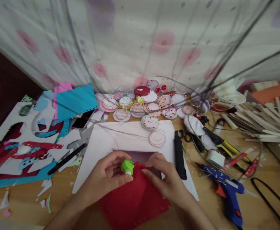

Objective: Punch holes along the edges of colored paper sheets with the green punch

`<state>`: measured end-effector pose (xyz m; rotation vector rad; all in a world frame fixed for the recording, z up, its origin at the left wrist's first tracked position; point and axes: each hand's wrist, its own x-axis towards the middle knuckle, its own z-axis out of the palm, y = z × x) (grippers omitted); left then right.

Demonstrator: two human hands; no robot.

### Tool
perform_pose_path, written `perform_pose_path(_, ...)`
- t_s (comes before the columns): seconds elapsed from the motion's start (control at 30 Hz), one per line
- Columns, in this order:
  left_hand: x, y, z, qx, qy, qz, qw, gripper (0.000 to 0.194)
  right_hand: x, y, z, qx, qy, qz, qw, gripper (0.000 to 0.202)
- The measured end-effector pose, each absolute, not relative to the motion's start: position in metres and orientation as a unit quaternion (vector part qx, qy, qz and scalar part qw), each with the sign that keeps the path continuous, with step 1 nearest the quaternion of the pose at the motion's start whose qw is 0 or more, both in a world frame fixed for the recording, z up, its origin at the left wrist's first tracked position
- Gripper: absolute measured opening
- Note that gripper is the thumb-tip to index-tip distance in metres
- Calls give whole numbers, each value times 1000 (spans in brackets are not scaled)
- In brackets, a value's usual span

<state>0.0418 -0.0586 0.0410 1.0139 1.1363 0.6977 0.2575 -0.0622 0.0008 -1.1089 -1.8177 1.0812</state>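
Note:
My left hand [104, 171] is closed around a small bright green hole punch [127, 166] with a white button, the thumb lying against the button. The punch sits at the upper edge of a red sheet [132, 204], which looks like paper or felt and has small holes along its right and lower edges. Between the thumb and fingers of my right hand [165, 174], the sheet's top edge is pinched. Under both hands lies a white sheet [99, 140]. A greyish-purple piece [135, 155] shows partly behind the red sheet.
Several layered paper circles [151, 122] line the back by the curtain. Paper scraps [39, 140] and a phone [83, 119] lie left. On the right are a black box cutter [179, 156], pliers [222, 143], a blue glue gun [222, 185] and wooden sticks [262, 118].

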Motion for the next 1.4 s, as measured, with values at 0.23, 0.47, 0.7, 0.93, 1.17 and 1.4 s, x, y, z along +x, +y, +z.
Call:
perform_pose_path(0.23, 43, -56, 49, 538, 532, 228, 613, 36, 255, -62, 0, -421, -731, 403, 355, 13)
perform_pose_path(0.47, 43, -54, 46, 559, 516, 218, 611, 35, 255, -60, 1, -415, -736, 398, 358, 16)
perform_pose_path(0.7, 44, -51, 41, 557, 510, 192, 627, 37, 256, -60, 1, -411, -746, 398, 341, 16)
perform_pose_path(0.93, 48, -41, 44, 546, 520, 164, 636, 34, 257, -58, 1, -408, -750, 397, 336, 15)
perform_pose_path(1.17, 47, -36, 46, 574, 516, 133, 621, 33, 257, -58, -1, -407, -751, 392, 342, 13)
perform_pose_path(1.4, 45, -39, 41, 639, 514, 117, 560, 29, 257, -58, -1, -411, -746, 393, 346, 12)
